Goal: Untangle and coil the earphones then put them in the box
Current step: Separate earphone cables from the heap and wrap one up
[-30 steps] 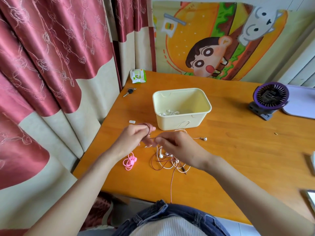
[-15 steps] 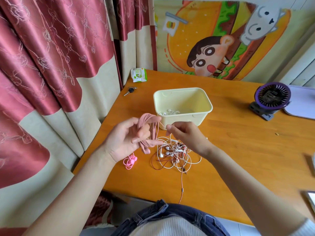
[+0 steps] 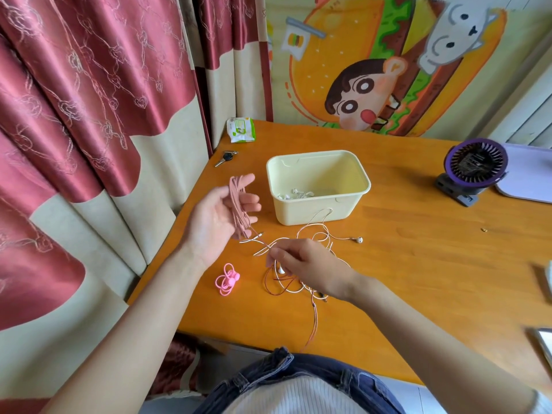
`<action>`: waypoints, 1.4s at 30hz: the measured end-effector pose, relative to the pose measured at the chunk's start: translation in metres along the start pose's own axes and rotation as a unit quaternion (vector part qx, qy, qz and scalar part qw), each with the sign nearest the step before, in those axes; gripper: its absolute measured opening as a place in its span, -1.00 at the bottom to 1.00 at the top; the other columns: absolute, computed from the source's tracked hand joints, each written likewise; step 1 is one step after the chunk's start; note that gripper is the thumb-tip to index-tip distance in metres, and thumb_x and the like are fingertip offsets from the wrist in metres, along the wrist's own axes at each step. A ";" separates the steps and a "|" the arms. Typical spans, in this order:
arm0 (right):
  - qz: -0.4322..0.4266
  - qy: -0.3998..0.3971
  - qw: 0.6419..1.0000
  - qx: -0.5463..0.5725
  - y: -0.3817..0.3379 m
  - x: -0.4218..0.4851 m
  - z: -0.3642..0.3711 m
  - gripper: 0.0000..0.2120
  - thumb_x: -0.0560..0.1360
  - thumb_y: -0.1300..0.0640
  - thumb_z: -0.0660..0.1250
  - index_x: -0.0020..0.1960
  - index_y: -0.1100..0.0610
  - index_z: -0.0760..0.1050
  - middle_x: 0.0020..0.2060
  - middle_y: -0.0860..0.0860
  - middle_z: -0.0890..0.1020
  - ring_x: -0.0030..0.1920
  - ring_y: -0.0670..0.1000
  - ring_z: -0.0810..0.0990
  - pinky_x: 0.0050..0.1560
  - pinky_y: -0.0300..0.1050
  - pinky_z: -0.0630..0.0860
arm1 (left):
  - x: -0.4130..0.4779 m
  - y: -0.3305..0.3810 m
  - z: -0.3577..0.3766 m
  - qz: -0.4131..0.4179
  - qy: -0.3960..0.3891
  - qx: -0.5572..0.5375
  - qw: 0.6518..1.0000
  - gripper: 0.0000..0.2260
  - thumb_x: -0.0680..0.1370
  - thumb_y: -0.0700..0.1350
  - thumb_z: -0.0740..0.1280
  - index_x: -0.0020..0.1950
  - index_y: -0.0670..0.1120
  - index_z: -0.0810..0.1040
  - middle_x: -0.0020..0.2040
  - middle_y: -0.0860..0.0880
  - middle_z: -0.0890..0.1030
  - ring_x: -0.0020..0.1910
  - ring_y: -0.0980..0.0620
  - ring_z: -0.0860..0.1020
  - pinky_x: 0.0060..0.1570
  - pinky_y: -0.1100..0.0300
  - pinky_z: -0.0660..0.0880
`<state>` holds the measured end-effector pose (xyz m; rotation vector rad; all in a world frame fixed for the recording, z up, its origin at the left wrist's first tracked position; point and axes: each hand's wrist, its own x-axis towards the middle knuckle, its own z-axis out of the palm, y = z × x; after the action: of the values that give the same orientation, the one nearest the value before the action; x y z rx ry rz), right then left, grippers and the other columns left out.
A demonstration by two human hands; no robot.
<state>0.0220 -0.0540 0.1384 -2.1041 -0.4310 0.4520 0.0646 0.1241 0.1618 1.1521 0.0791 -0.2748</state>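
Note:
My left hand (image 3: 213, 218) is palm up above the table's left side, fingers spread, with a dusty-pink coiled earphone cable (image 3: 237, 204) looped over them; its plug end hangs toward the table. Just to the right and nearer me, my right hand (image 3: 312, 267) is lowered onto a tangle of white and reddish earphones (image 3: 316, 234) and pinches a white cable near an earbud. One white earbud (image 3: 358, 239) lies loose to the right. The pale yellow box (image 3: 319, 216) stands behind the tangle, with white earphones (image 3: 295, 194) inside. A bright pink coiled pair (image 3: 227, 279) lies below my left wrist.
A purple desk fan (image 3: 475, 165) and a lilac tray (image 3: 531, 171) stand at the back right. A key (image 3: 225, 158) and a green-white packet (image 3: 240, 130) lie at the back left corner. Red curtains hang left of the table. A thin reddish cable (image 3: 313, 321) trails over the front edge.
My left hand has opened and turned palm up with the dusty-pink coil over its fingers. My right hand has dropped from near the box onto the tangle and taken a white cable.

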 end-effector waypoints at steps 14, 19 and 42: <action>-0.021 0.035 0.999 -0.010 0.005 0.003 -0.040 -0.77 0.55 0.01 0.27 -0.26 -0.05 0.58 -0.46 0.05 0.38 -0.41 -0.04 0.28 -0.37 -0.14 0.23 | -0.022 -0.036 -0.001 -0.100 -0.194 0.367 0.904 -0.66 0.56 -0.12 0.11 -0.14 -0.01 0.69 -0.41 -0.06 0.57 -0.44 0.00 0.42 -0.25 0.04 0.39; -0.023 0.074 0.996 0.039 0.016 0.008 -0.042 -0.76 0.55 0.02 0.25 -0.25 0.02 0.57 -0.50 -0.03 0.30 -0.44 -0.06 0.22 -0.43 -0.21 0.16 | -0.029 -0.026 0.004 -0.159 -0.207 0.101 0.960 -0.65 0.50 -0.09 0.12 0.01 -0.14 0.68 -0.54 -0.01 0.40 -0.14 -0.29 0.39 -0.12 0.00 0.58; -0.018 -0.045 0.996 -0.077 0.030 -0.002 0.026 -0.72 0.64 0.10 0.05 0.13 0.06 0.54 -0.41 -0.14 0.44 -0.39 -0.17 0.43 -0.31 -0.38 0.32 | -0.003 -0.037 -0.001 -0.018 0.039 0.185 0.982 -0.74 0.60 -0.02 0.13 0.06 0.02 0.61 -0.28 -0.04 0.67 -0.02 -0.05 0.57 -0.07 0.06 0.39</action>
<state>0.0116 -0.0520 0.1002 -2.2253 -0.5712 0.5075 0.0521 0.1112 0.1296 1.5333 0.1214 -0.2849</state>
